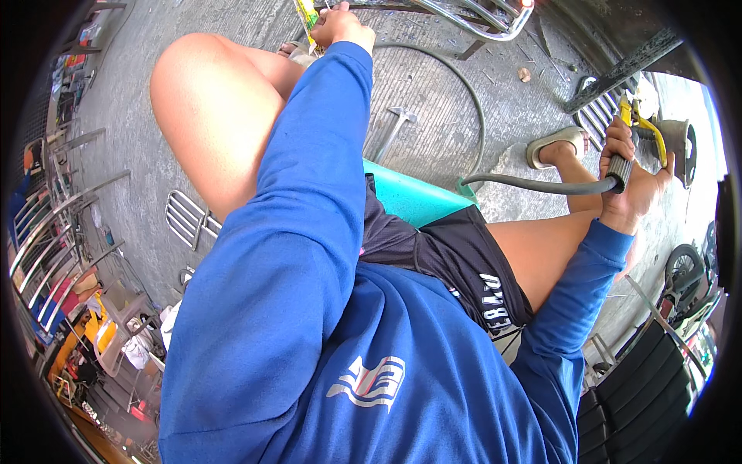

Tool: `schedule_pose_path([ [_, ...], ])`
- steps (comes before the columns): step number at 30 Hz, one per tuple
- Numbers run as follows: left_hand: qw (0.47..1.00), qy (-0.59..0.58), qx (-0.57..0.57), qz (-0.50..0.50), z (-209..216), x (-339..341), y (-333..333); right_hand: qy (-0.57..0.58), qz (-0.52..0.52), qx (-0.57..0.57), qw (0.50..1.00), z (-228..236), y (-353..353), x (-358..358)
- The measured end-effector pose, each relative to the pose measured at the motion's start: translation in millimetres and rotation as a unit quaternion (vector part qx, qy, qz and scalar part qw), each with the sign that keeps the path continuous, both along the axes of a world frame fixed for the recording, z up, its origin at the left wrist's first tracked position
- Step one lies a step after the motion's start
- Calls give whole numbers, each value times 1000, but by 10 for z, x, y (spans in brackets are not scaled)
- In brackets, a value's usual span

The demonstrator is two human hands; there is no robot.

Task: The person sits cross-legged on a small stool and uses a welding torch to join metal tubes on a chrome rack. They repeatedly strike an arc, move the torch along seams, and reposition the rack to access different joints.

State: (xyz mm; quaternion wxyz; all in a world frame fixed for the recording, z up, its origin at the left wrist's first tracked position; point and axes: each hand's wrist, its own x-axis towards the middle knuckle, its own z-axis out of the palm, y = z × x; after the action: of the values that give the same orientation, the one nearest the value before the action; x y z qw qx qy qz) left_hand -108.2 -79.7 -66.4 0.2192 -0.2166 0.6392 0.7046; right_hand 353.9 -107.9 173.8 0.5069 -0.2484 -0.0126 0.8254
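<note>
In the head view, two hands show; the right hand (635, 189), at the upper right, has its fingers wrapped closed around the ribbed handle (620, 170) of one yellow-and-black tool (658, 141), the thumb lying by its yellow lever; one dark cable (541, 184) runs left from the handle, over the person's thigh; the left hand (344, 29), at the top edge, has curled fingers beside one yellow-and-green packet (306, 14), though I cannot tell how tightly they close or on what; one hammer (396, 127) lies on the floor at upper centre; one turquoise seat (406, 197) shows beneath the person; two slatted metal grilles (185, 220) appear, one left of centre, one at upper right.

The floor (433, 77) is grey, scored concrete with scattered debris; bright chrome tubing (479, 29) crosses the top; crowded clutter fills the left rim; one wheel (684, 267) and a black ribbed seat (641, 387) stand at the right.
</note>
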Motion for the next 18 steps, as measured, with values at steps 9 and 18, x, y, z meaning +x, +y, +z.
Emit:
schedule_pose_path([
  [9, 998, -15, 38, -46, 177, 14, -158, -1, 15, -5, 1000, 19, 14, 4],
  [18, 871, -292, 310, 244, -484, -90, -591, -21, 2, -12, 1000, -7, 90, 147],
])
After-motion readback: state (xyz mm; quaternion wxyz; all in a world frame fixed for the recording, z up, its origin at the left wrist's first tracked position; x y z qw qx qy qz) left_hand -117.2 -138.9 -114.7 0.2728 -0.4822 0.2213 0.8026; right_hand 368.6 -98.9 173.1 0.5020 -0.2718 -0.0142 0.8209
